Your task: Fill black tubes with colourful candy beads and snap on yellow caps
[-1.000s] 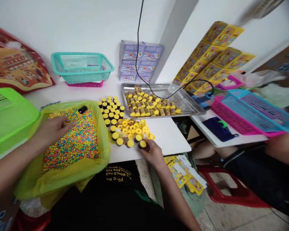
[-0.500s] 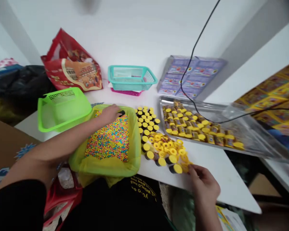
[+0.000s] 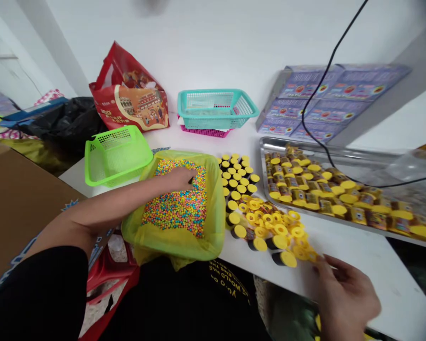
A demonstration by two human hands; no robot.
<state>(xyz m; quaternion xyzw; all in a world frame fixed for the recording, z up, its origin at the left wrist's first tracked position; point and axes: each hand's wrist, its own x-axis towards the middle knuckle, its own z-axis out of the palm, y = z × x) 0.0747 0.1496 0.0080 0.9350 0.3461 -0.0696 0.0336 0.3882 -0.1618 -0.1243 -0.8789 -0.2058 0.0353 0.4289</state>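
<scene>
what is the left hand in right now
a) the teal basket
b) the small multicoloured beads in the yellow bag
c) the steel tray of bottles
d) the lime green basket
B: the left hand is down among the small multicoloured beads heaped in the yellow plastic bag.

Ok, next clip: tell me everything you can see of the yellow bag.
A translucent yellow plastic bag sits open at the near edge of a white table, its sides folded into a squarish rim and a crumpled lower corner hanging past the edge. It holds a heap of tiny round pink, blue, yellow and green pellets, where the left hand reaches in. A bright green basket stands just behind it.
</scene>
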